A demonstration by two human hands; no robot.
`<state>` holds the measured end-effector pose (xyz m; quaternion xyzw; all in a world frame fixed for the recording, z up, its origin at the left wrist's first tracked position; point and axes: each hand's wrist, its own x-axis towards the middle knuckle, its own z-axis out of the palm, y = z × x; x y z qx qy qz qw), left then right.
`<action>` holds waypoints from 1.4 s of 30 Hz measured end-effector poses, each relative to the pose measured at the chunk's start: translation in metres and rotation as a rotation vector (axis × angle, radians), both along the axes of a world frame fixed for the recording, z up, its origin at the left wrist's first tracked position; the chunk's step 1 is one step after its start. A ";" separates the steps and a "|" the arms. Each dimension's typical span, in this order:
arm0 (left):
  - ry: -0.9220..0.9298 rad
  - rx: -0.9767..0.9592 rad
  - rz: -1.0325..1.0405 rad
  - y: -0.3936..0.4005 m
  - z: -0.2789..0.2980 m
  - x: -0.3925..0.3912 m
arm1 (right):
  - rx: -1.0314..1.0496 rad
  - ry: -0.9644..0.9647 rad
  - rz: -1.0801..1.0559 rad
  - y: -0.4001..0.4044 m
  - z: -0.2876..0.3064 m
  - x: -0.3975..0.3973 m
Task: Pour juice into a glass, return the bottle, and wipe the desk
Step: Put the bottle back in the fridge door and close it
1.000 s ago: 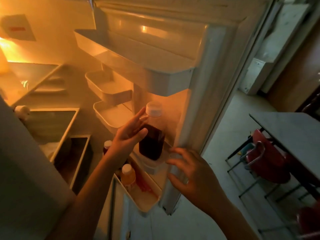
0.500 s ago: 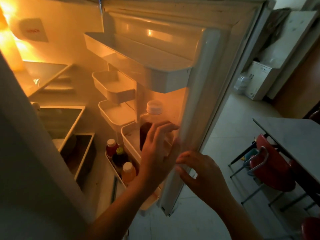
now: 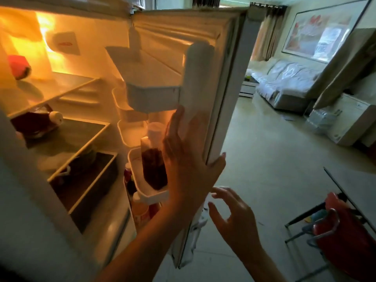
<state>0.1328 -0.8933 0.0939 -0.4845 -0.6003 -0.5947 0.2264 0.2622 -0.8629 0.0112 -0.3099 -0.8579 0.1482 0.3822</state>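
The juice bottle (image 3: 153, 159), clear with a white cap and dark red juice, stands upright in a white door shelf (image 3: 146, 193) of the open fridge. My left hand (image 3: 189, 159) lies flat against the inner edge of the fridge door (image 3: 221, 88), its thumb hooked round the door's edge, fingers apart, off the bottle. My right hand (image 3: 232, 216) hovers below it near the door's lower edge, fingers spread and curled, holding nothing.
Several small bottles (image 3: 132, 186) fill the lower door shelf. The fridge shelves hold a dark bottle lying down (image 3: 38, 121) and a red item (image 3: 19, 67). To the right stand a desk edge (image 3: 350, 198), a red chair (image 3: 345, 226) and a sofa (image 3: 284, 82).
My left hand let go of the juice bottle, now standing in the door shelf, and moved right onto the door's edge. My right hand dropped away from the door. The view tilted up.
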 end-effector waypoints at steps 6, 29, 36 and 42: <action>0.049 -0.074 0.249 -0.018 0.005 0.002 | 0.011 -0.108 0.219 0.013 -0.012 0.000; 0.505 -0.286 1.264 -0.145 -0.029 -0.114 | 0.300 -0.511 0.792 -0.065 -0.069 -0.153; 0.478 -0.286 1.284 -0.158 -0.025 -0.133 | 0.283 -0.531 0.784 -0.081 -0.072 -0.174; 0.408 -0.317 1.223 -0.161 -0.025 -0.140 | 0.292 -0.534 0.781 -0.086 -0.075 -0.176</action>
